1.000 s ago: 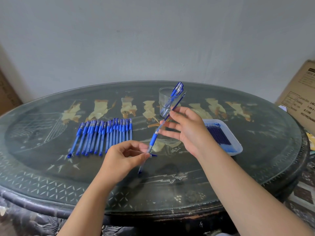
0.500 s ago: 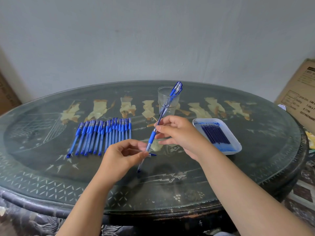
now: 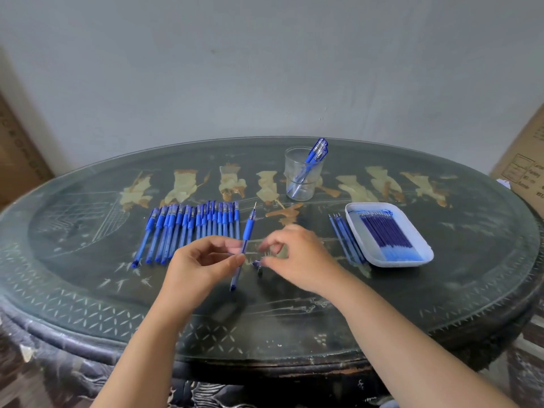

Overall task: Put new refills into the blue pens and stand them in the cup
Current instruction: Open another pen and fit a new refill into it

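the pen [image 3: 245, 240] is now pinched by the left hand [image 3: 203, 260] alone, the right hand [image 3: 297, 257] having been lowered, fingers curled, to a small blue piece [image 3: 258, 264], its grip not discernible; capping is judged next.

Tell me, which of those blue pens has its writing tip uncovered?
The pen pinched in the left hand: its thin metal tip shows, while the row and the cup's pens wear caps.
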{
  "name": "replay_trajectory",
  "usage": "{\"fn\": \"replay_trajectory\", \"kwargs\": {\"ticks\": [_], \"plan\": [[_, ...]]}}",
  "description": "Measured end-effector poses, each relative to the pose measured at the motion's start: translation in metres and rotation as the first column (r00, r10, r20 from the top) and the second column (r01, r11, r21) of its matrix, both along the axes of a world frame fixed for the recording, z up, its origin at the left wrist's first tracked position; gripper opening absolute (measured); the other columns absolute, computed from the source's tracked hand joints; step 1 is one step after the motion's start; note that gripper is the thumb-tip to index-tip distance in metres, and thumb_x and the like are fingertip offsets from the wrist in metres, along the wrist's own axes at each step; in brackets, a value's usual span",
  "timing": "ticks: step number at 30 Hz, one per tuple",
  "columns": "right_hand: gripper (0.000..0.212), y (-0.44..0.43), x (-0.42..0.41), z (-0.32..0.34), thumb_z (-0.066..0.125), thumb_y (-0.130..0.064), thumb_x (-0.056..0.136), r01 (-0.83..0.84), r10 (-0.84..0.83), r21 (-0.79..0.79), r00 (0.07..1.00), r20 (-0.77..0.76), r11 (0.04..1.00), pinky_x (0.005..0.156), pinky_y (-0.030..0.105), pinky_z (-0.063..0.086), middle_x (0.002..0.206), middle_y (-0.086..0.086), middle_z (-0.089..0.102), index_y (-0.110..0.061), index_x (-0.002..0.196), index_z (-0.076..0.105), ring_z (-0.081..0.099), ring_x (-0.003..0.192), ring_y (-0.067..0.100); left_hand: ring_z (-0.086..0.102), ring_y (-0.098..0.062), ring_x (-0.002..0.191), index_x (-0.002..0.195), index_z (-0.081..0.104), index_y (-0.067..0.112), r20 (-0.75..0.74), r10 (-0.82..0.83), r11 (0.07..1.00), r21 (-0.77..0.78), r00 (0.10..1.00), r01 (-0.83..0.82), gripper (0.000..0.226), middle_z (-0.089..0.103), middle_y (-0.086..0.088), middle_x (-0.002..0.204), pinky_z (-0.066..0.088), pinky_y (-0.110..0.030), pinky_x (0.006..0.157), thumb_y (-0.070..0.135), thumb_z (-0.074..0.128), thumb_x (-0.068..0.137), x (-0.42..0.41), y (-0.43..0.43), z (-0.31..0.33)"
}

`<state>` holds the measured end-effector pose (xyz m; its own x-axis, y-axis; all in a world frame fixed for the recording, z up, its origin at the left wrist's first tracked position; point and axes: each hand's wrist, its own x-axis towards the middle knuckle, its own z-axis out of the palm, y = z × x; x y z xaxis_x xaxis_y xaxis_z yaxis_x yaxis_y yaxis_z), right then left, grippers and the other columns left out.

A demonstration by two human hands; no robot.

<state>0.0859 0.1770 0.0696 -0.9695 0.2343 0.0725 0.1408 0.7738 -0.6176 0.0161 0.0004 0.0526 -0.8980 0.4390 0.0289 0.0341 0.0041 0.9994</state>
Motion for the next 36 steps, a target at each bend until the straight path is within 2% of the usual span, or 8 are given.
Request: {"fn": "replay_trajectory", "kwargs": {"ticks": [5, 11, 15, 18, 21, 25, 29, 36], "plan": [[0.018, -0.011, -0.004, -0.015, 0.068, -0.030, 0.090, -0.071, 0.066, 0.180, 0.997, 0.035, 0.981, 0.092, 0.034, 0.043, 0.104, -0.003, 0.048, -0.026, 0.107, 0.071, 0.044, 0.108, 0.016, 0.070, -0.015, 0.079, 0.088, 0.074, 0.011, 0.001, 0.000, 1.000, 0.004, 1.000, 0.000, 0.022, 0.076, -0.003, 0.087, 0.057, -0.029, 0.077, -0.006, 0.076, 0.074, 0.000, -0.004, 0.000], [0.012, -0.013, -0.006, -0.019, 0.069, -0.026, 0.090, -0.053, 0.050, 0.152, 0.999, 0.019, 0.987, 0.087, 0.033, 0.049, 0.101, -0.002, 0.052, -0.020, 0.099, 0.074, 0.053, 0.097, 0.013, 0.070, -0.014, 0.078, 0.090, 0.074, 0.011, -0.014, -0.006, 1.000, -0.009, 1.000, 0.006, 0.022, 0.075, -0.003, 0.086, 0.056, -0.027, 0.076, -0.004, 0.077, 0.074, -0.002, -0.007, -0.001], [0.004, -0.003, -0.002, 0.000, 0.072, -0.020, 0.087, 0.058, -0.072, -0.137, 0.992, -0.102, 0.989, 0.070, 0.008, 0.042, 0.088, -0.013, 0.063, -0.024, 0.087, 0.073, 0.059, 0.077, -0.001, 0.069, -0.015, 0.077, 0.090, 0.074, 0.010, -0.020, -0.057, 0.998, -0.013, 0.998, 0.057, 0.021, 0.074, -0.002, 0.082, 0.055, -0.023, 0.072, -0.006, 0.075, 0.076, -0.001, -0.007, -0.001], [0.012, 0.010, 0.004, 0.021, 0.070, -0.011, 0.087, 0.067, -0.198, -0.558, 0.964, -0.177, 0.827, 0.078, 0.022, 0.054, 0.086, -0.002, 0.075, -0.022, 0.086, 0.072, 0.071, 0.084, 0.009, 0.068, -0.015, 0.075, 0.090, 0.074, 0.008, -0.029, -0.095, 0.995, -0.034, 0.995, 0.094, 0.019, 0.074, -0.003, 0.081, 0.056, -0.023, 0.073, -0.006, 0.074, 0.077, 0.002, -0.004, 0.000], [0.010, 0.017, 0.011, 0.038, 0.066, -0.003, 0.090, -0.009, -0.207, -0.701, 0.952, -0.224, 0.713, 0.076, 0.024, 0.056, 0.088, 0.006, 0.076, -0.012, 0.092, 0.071, 0.073, 0.086, 0.018, 0.068, -0.013, 0.073, 0.088, 0.073, 0.008, -0.035, -0.123, 0.991, -0.049, 0.992, 0.122, 0.018, 0.073, -0.002, 0.078, 0.056, -0.020, 0.071, -0.006, 0.074, 0.078, 0.004, -0.001, 0.001], [0.012, 0.020, 0.011, 0.045, 0.066, -0.002, 0.089, -0.003, -0.195, -0.651, 0.953, -0.231, 0.759, 0.081, 0.028, 0.058, 0.087, 0.007, 0.076, -0.012, 0.092, 0.071, 0.073, 0.085, 0.016, 0.068, -0.011, 0.071, 0.085, 0.073, 0.006, -0.056, -0.140, 0.989, -0.050, 0.989, 0.138, 0.016, 0.073, -0.001, 0.077, 0.052, -0.015, 0.068, -0.008, 0.074, 0.077, 0.007, 0.003, 0.002], [0.013, 0.022, 0.011, 0.046, 0.066, -0.002, 0.089, 0.008, -0.145, -0.574, 0.971, -0.192, 0.819, 0.075, 0.022, 0.056, 0.089, 0.007, 0.075, -0.013, 0.092, 0.072, 0.073, 0.084, 0.013, 0.067, -0.009, 0.070, 0.083, 0.073, 0.006, -0.066, -0.155, 0.987, -0.056, 0.986, 0.152, 0.017, 0.073, 0.001, 0.075, 0.051, -0.014, 0.066, -0.010, 0.073, 0.076, 0.010, 0.006, 0.002], [0.011, 0.028, 0.014, 0.049, 0.068, -0.002, 0.088, -0.004, -0.132, -0.565, 0.971, -0.199, 0.825, 0.073, 0.021, 0.056, 0.087, 0.008, 0.076, -0.011, 0.092, 0.073, 0.073, 0.083, 0.015, 0.068, -0.009, 0.070, 0.085, 0.072, 0.004, -0.071, -0.168, 0.984, -0.066, 0.983, 0.163, 0.017, 0.074, 0.001, 0.077, 0.051, -0.014, 0.066, -0.010, 0.073, 0.076, 0.009, 0.008, 0.003]]}}
